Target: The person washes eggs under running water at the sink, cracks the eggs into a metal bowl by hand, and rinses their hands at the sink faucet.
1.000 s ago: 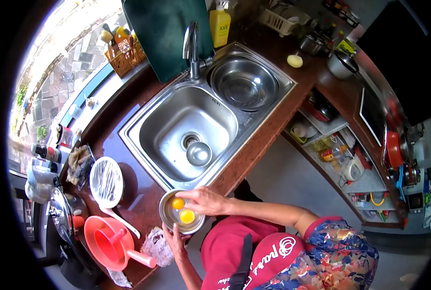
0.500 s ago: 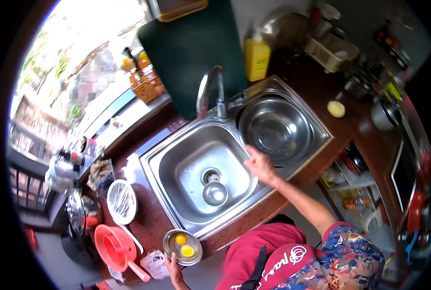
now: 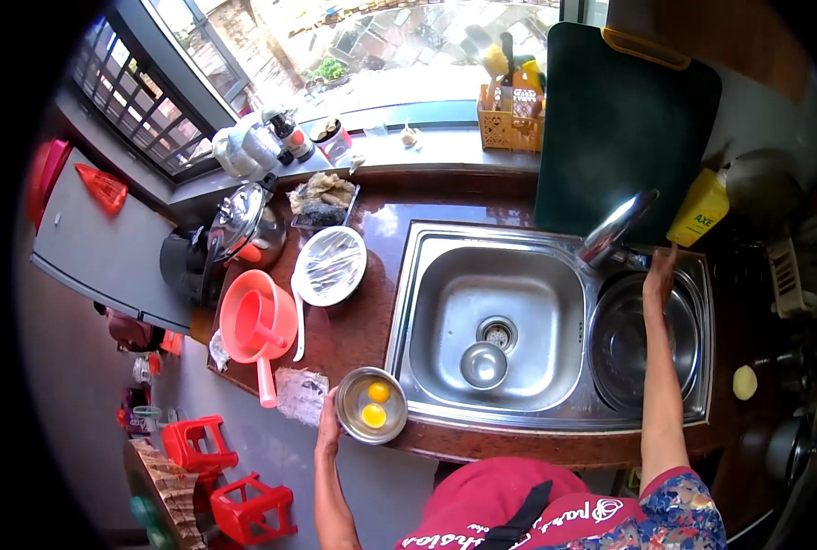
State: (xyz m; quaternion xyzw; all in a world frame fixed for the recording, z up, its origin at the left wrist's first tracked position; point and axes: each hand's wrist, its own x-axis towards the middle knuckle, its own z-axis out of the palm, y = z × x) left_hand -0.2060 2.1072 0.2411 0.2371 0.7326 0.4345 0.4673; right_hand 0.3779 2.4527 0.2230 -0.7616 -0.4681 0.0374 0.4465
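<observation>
My left hand (image 3: pixel 329 420) grips the rim of a small metal bowl (image 3: pixel 347 423) at the counter's front edge. Two raw eggs with yellow yolks (image 3: pixel 374 414) lie in the bowl. My right hand (image 3: pixel 662 275) reaches over the right sink basin, close to the tap (image 3: pixel 616 229) and its lever. Its fingers look stretched out, with nothing visible in them; contact with the lever is unclear. Just beyond the fingertips is a yellow AXE bottle (image 3: pixel 699 211). A large metal basin (image 3: pixel 633 344) sits in the right basin, partly behind my forearm.
A small metal bowl (image 3: pixel 484 366) rests in the left sink basin (image 3: pixel 445 321) by the drain. Left of the sink are a film-covered white bowl (image 3: pixel 331 266), pink plastic dippers (image 3: pixel 253 316) and a cloth (image 3: pixel 300 396). A green board (image 3: pixel 619 137) stands behind the tap.
The view has swung left. My right hand has moved from the divider between the basins up to the tap area. My left hand still holds the bowl with the eggs.
</observation>
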